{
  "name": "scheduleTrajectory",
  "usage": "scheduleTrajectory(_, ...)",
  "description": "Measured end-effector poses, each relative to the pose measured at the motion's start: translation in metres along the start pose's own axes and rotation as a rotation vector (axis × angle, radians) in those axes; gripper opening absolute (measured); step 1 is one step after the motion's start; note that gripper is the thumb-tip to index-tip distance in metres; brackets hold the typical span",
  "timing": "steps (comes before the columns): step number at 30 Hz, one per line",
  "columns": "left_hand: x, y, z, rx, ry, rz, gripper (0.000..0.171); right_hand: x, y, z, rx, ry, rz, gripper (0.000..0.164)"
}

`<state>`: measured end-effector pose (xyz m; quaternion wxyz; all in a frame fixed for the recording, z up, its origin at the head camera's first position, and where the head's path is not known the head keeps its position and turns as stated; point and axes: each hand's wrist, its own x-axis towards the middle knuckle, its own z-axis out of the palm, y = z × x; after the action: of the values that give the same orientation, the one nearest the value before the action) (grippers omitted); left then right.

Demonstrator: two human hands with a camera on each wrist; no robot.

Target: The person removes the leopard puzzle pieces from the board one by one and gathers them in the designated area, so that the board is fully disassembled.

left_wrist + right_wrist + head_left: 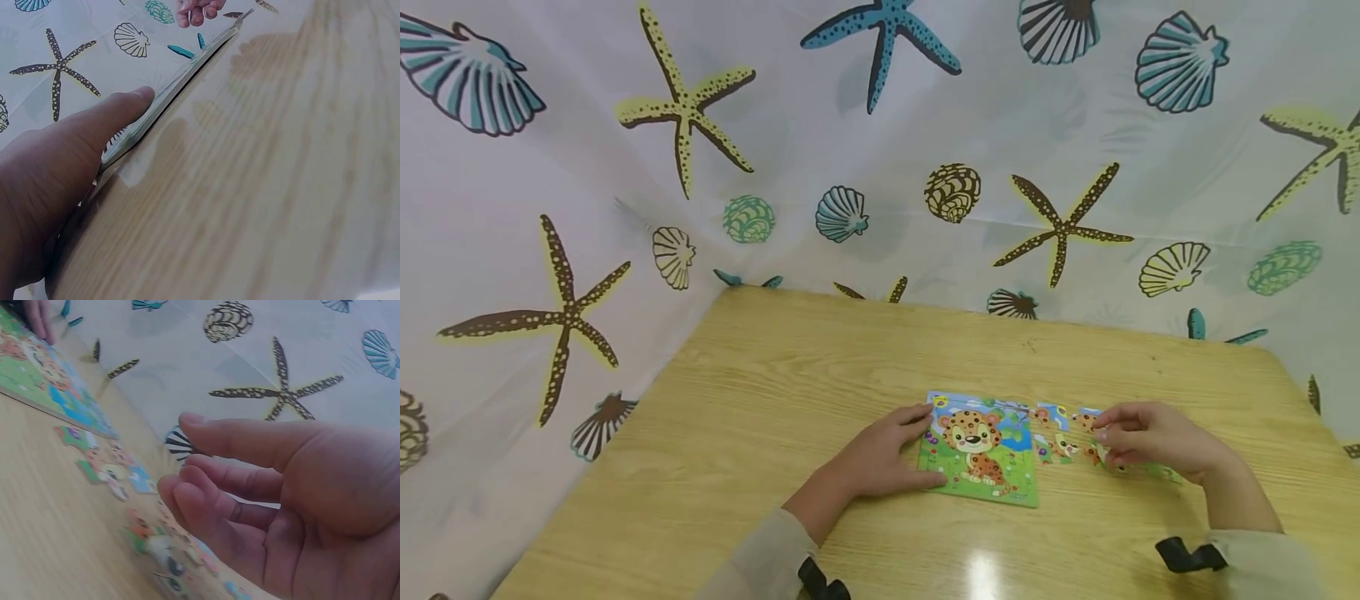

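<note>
so my right fingers (200,503) are loosely curled, thumb (244,440) apart, holding nothing, and closest to the puzzle pieces (1054,435) strung out beneath them toward 9 o'clock, with the leopard board (976,454) further that way, my left fingers (912,413) resting at its edge.

The person's left grip (882,457) is spread — thumb (128,107) straight, apart from the fingers (916,413). The right grip (1167,442) has its fingers loosely bent.
</note>
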<state>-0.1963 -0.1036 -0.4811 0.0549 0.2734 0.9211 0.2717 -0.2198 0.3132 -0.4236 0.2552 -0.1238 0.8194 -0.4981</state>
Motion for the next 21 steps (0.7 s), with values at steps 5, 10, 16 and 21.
scheduleTrajectory(5,-0.001,0.001,-0.001,-0.003,-0.003,-0.001,0.099,0.01,-0.005,0.016,0.006,0.002,-0.03,0.048)
scheduleTrajectory(10,-0.001,0.001,-0.002,-0.011,-0.008,0.0,0.099,0.015,-0.008,0.028,0.013,0.03,-0.038,0.049)
scheduleTrajectory(16,0.0,0.001,-0.003,-0.016,-0.008,0.009,0.098,0.022,-0.015,0.041,0.028,0.007,-0.061,0.047)
scheduleTrajectory(21,-0.001,0.001,-0.002,-0.026,-0.012,0.004,0.097,0.03,-0.021,0.057,0.031,-0.038,-0.097,0.043)
